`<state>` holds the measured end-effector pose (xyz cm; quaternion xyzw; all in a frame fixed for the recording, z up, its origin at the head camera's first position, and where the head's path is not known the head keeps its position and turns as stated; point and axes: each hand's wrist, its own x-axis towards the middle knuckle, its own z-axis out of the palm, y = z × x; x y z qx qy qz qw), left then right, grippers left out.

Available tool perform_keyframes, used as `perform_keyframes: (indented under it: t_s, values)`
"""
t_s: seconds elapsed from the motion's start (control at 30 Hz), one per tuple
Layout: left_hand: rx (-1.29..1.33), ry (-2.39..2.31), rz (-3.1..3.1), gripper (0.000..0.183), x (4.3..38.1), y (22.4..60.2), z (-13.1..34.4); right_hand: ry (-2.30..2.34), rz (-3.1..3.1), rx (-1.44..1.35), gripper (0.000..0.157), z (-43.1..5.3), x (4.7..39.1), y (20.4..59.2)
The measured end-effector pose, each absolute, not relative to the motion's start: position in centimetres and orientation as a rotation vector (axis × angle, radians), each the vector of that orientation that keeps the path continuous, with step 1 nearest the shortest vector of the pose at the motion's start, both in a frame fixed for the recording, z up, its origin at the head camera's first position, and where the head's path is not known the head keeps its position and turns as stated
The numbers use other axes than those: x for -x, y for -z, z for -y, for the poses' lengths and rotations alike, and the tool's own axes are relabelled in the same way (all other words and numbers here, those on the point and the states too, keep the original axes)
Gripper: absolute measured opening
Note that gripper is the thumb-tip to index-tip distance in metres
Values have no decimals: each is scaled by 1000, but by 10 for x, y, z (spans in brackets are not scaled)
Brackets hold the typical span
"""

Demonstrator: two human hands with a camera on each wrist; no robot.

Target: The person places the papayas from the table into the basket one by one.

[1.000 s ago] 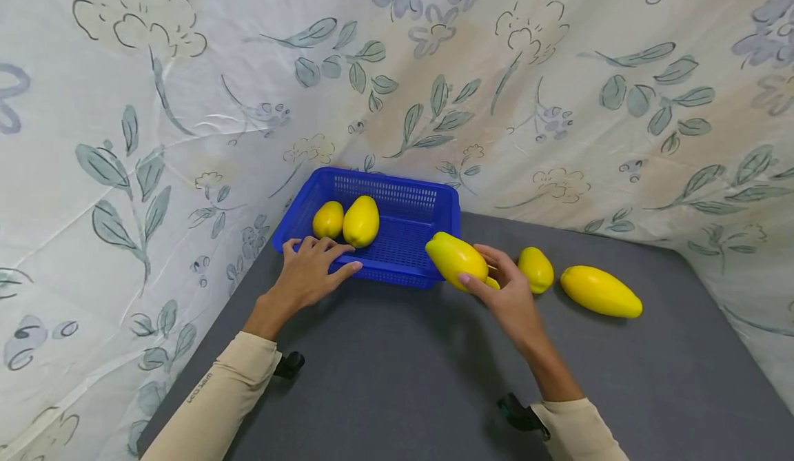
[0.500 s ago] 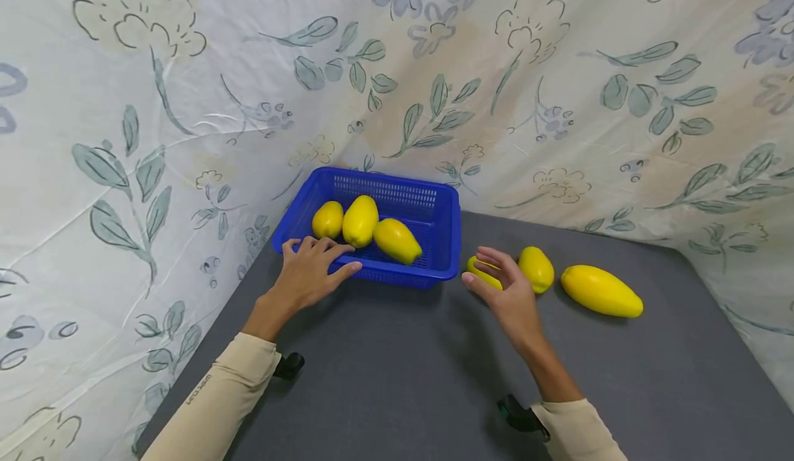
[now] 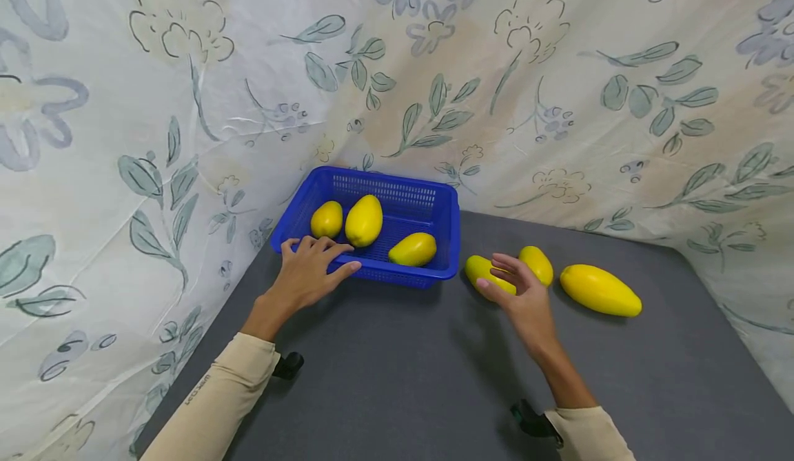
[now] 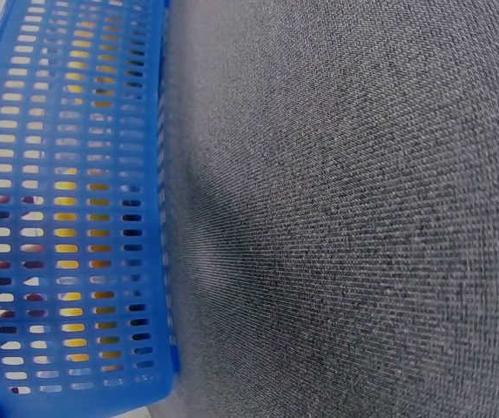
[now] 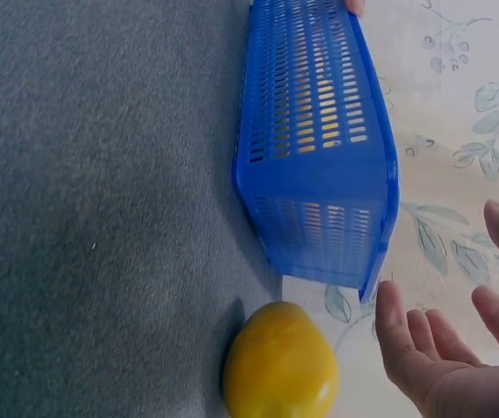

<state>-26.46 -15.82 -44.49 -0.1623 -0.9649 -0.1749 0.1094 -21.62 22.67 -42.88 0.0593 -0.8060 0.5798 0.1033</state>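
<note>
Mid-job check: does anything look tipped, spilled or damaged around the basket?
Nothing stands out. The blue basket sits upright on the gray table, with three yellow fruits inside. Three loose fruits lie on the table to its right. No spill or damage shows.

Three fruits sit in that basket; three more fruits lie on the table to its right; cloth hangs behind.
</note>
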Motion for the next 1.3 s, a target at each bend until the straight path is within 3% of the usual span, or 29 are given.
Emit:
perform_keyframes:
  t_s: [0.57, 1.3]
  values:
    - [477, 512, 2833, 56, 263, 447, 161, -1603, 2366, -125, 53, -253, 211, 436]
    - [481, 513, 2836, 55, 261, 448, 162, -1317, 2498, 135, 66, -311, 204, 438]
